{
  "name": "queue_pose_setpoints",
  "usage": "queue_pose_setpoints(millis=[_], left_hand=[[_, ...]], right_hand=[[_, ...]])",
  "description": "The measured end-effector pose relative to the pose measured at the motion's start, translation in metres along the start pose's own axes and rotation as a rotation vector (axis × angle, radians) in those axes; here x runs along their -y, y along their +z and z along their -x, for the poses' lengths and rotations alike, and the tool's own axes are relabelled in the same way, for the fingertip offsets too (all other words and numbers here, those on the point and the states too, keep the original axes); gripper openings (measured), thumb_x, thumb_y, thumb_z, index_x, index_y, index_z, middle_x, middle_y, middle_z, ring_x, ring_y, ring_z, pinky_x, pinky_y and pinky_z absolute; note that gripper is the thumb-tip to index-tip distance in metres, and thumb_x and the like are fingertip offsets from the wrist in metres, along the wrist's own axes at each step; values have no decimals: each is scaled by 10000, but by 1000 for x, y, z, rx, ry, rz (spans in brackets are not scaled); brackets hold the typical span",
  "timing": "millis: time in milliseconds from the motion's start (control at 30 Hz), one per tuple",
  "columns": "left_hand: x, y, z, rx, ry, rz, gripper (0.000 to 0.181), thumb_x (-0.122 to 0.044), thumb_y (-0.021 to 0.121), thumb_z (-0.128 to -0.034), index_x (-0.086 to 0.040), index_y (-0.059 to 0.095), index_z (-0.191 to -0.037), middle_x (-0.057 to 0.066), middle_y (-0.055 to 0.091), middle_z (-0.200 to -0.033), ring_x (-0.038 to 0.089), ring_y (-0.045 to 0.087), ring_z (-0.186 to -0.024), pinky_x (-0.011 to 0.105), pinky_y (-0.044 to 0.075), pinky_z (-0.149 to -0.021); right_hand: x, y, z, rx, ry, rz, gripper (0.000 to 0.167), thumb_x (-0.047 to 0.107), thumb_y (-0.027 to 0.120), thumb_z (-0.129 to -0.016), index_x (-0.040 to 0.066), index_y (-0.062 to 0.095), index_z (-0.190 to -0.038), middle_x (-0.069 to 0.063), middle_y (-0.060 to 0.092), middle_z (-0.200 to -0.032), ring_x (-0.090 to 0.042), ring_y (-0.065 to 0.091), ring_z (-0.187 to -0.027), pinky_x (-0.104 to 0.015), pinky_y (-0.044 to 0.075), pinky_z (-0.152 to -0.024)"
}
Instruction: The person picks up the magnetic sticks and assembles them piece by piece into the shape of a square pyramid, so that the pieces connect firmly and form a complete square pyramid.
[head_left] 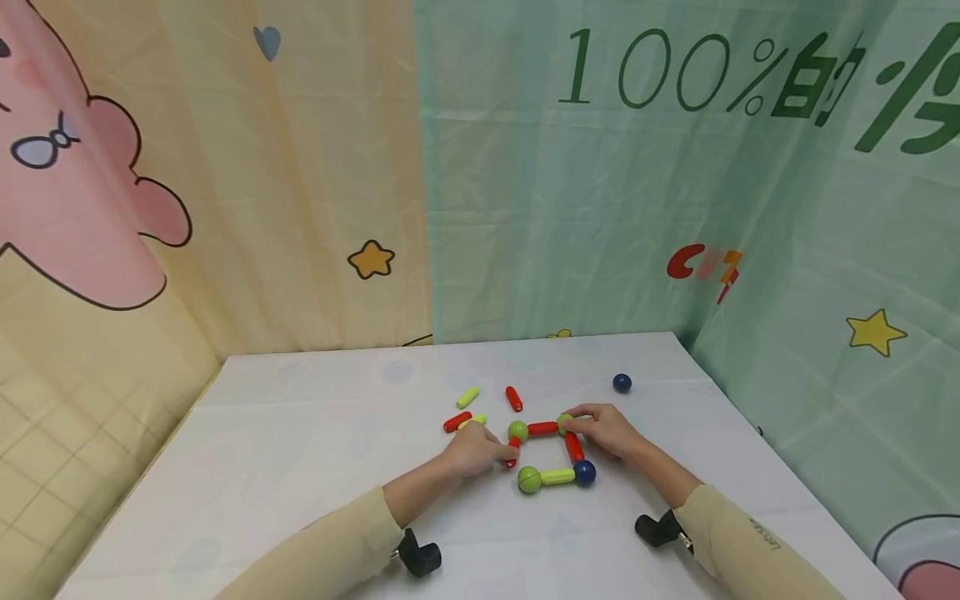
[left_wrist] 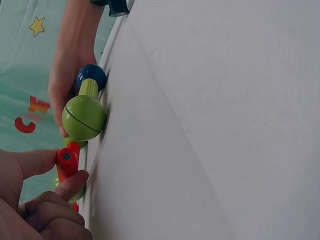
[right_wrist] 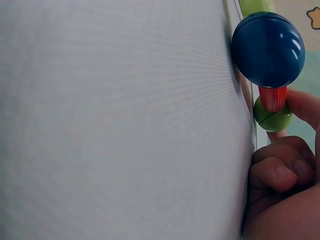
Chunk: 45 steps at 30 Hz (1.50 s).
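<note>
Sticks and balls form a four-cornered frame on the table. My left hand (head_left: 474, 451) pinches the red left stick (left_wrist: 67, 158) between thumb and finger; its near end stands apart from the near-left green ball (head_left: 529, 479). A far-left green ball (head_left: 518, 431) joins that stick to a red stick (head_left: 542, 429). My right hand (head_left: 606, 430) holds the far-right green ball (right_wrist: 273, 116) between thumb and finger. From it a red stick (head_left: 573, 447) runs to a blue ball (right_wrist: 268, 50), which a yellow-green stick (head_left: 557, 477) links to the near-left ball.
Behind the frame lie a red stick (head_left: 513, 398) and a yellow-green stick (head_left: 468, 397). Another red stick (head_left: 457, 422) and a yellow-green one (head_left: 478, 419) lie beyond my left hand. A loose blue ball (head_left: 622, 382) is at the back right of the white table (head_left: 300, 433).
</note>
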<state>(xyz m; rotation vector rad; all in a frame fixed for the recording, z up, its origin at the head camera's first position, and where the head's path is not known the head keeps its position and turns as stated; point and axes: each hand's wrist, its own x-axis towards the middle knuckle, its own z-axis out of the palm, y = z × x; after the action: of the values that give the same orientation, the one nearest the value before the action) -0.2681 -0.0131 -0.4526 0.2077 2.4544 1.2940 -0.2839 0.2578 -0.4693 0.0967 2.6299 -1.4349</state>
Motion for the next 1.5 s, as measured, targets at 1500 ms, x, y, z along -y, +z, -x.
queue_pose_setpoints(millis=[1500], left_hand=[[11,-7,-5,-167,148,73,164,-280,721,-914,-131,782,-948,-18,637,-838,159,511,-754,290,405,-643]], right_hand=[[-1,-1,-1,23,-14,-9,425,395,752,-889,122,721,-1213,42,328,-548,-142,303,-440,-245,260,-459]])
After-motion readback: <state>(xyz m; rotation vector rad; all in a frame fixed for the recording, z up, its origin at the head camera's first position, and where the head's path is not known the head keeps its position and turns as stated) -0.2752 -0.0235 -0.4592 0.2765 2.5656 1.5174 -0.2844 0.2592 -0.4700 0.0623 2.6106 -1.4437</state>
